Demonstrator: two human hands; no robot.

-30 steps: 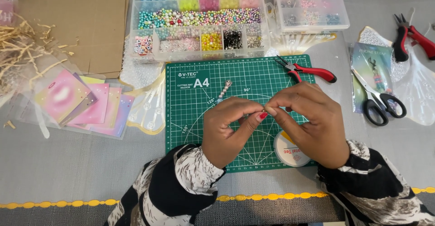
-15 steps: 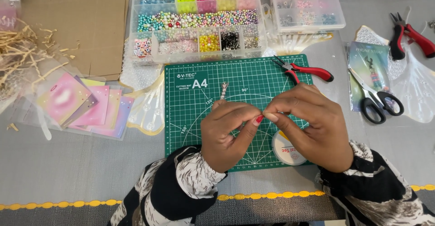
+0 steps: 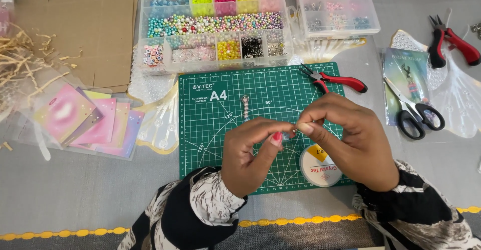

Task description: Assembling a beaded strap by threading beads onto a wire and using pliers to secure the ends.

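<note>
Over the green mat [image 3: 220, 130], both hands pinch a small bead between their fingertips.

Left hand [image 3: 248, 155] and right hand [image 3: 350, 142] meet above the mat's middle, thumbs and forefingers closed narrow on the tiny bead [image 3: 286, 136], which is mostly hidden; whether a thread runs through it cannot be told. Just under the right hand lies a cord spool [image 3: 319, 166] on the mat, partly covered by the palm. A short beaded strand [image 3: 245, 105] lies apart, higher on the mat. Red pliers [image 3: 333, 78] rest at the mat's top right corner. Beyond the mat sits a bead box [image 3: 215, 24] with many coloured compartments, a second clear box [image 3: 335, 4] beside it. Scissors [image 3: 418, 114] and a second pair of pliers [image 3: 453, 42] lie well to the right; pink cards [image 3: 85, 122] lie to the left.
</note>
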